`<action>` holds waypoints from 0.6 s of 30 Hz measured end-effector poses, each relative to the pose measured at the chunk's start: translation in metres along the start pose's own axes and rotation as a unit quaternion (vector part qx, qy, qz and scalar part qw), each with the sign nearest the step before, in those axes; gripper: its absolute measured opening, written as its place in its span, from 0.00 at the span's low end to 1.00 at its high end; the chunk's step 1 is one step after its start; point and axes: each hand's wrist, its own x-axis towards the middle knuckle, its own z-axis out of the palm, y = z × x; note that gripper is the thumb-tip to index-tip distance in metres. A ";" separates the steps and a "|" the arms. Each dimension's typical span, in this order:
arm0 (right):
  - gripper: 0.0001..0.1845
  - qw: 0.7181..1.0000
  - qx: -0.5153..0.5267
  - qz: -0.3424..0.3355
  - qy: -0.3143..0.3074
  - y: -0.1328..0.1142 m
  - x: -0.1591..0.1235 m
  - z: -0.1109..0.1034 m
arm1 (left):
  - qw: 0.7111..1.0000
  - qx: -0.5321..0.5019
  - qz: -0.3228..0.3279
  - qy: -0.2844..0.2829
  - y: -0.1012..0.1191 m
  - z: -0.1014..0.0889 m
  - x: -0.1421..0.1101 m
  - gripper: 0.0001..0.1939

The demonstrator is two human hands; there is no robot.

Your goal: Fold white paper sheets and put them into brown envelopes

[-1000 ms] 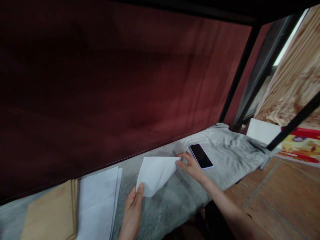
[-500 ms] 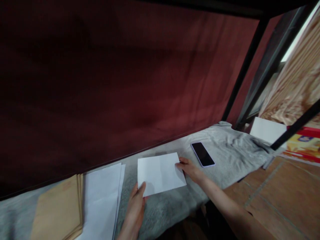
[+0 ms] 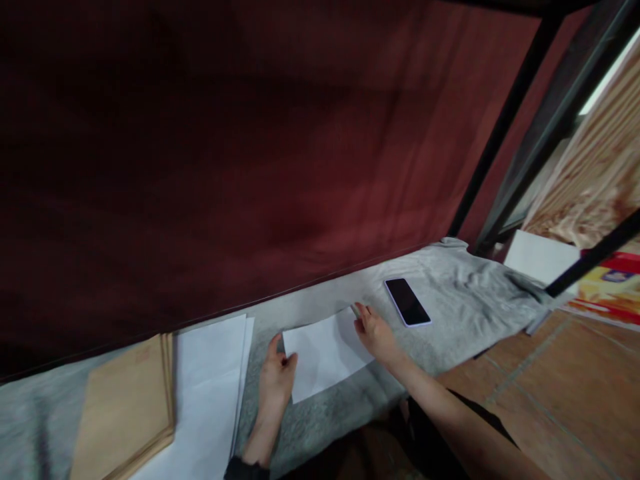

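Note:
A white sheet of paper (image 3: 325,357), slightly bowed, is held by its two short sides above the grey cloth (image 3: 320,423). At its left side, my left hand (image 3: 277,381) grips the edge with thumb and fingers. My right hand (image 3: 377,337) has curled fingers on the right edge, near the far corner. Just beyond that hand lies a dark-screened phone (image 3: 407,302) in a pale purple case. Left of my left hand is a stack of larger white sheets (image 3: 213,387), partly covered by a pile of brown envelopes (image 3: 125,407).
A dark red panel (image 3: 280,167) rises behind the cloth-covered surface. Black metal bars (image 3: 505,120) stand at the right. Beyond them are a white box (image 3: 543,260), a red and yellow carton (image 3: 613,283) and tan patterned fabric (image 3: 595,173). Brown floor tiles (image 3: 550,387) lie below.
The paper has gone from flat to slightly bowed. My left hand has moved up along its left edge, and my right hand toward its far right corner. The view has shifted slightly.

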 end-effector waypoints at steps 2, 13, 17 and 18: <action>0.24 0.991 -0.111 -0.077 0.015 -0.009 -0.006 0.003 | 0.999 0.052 0.014 -0.008 0.001 -0.001 0.001 0.33; 0.26 0.951 -0.169 -0.249 -0.069 -0.032 -0.053 0.053 | 0.999 0.022 -0.008 -0.029 -0.005 0.002 0.008 0.17; 0.26 0.953 -0.193 -0.229 -0.044 -0.024 -0.049 0.053 | 0.998 -0.049 -0.025 -0.020 -0.006 0.002 0.008 0.14; 0.26 0.954 -0.196 -0.223 -0.040 -0.022 -0.047 0.052 | 0.996 -0.080 -0.036 -0.011 -0.006 0.002 0.008 0.14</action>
